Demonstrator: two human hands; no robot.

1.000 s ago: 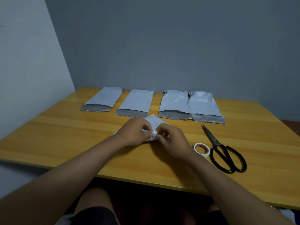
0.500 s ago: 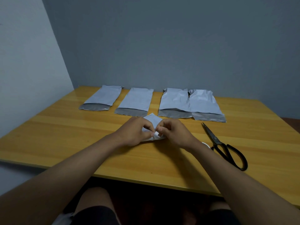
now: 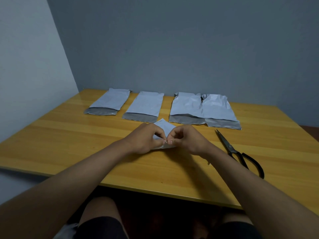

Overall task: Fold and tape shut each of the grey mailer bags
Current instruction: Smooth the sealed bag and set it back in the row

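Head view: both hands, left hand point(image 3: 144, 141) and right hand point(image 3: 187, 139), pinch folded mailer point(image 3: 164, 125).

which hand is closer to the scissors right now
Right. The right hand is just left of the scissors, pinching the folded bag; the left hand lies farther left, beyond it.

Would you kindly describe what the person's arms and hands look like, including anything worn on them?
Both forearms are bare to the frame's edge, with no sleeves showing. The left hand and right hand wear no gloves, rings or watch that can be seen.
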